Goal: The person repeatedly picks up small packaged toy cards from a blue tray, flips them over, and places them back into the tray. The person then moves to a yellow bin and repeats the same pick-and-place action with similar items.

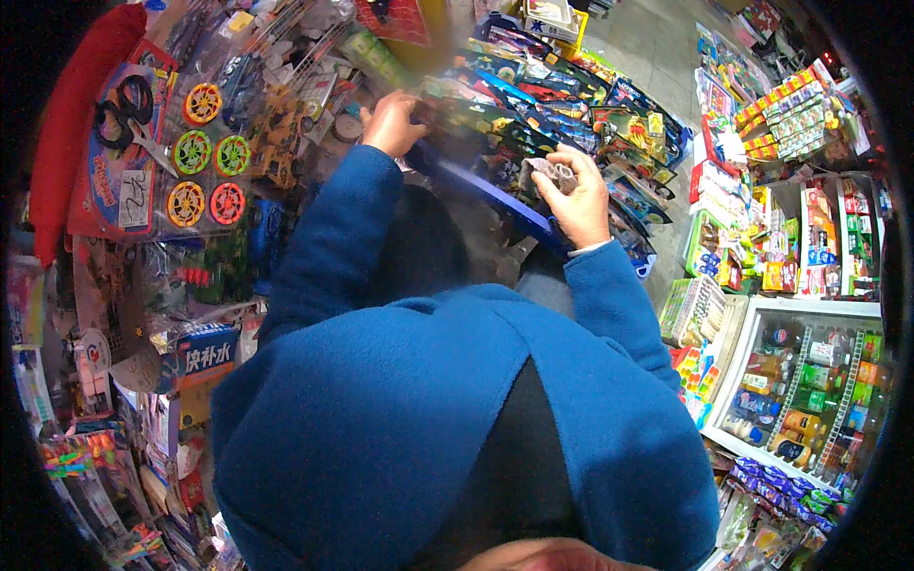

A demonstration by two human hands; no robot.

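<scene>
In the head view my right hand (580, 207) is closed around a crumpled grey-brown cloth (548, 175), above the near edge of a blue tray (493, 194). My left hand (393, 127) is bent near the tray's far left corner, beside packaged toys. The motion blur there hides whether its fingers hold anything. Carded toy packs (543, 93), mostly dark with coloured parts, lie overlapping in the tray and spread towards the aisle.
Left, black-handled scissors (146, 139) rest against a toy pack with bright wheels (193, 152). A red cylinder (75, 135) stands beside it. Right are snack shelves (782, 235) and a glass-topped drinks cooler (807, 307). The concrete floor (646, 50) shows beyond the tray.
</scene>
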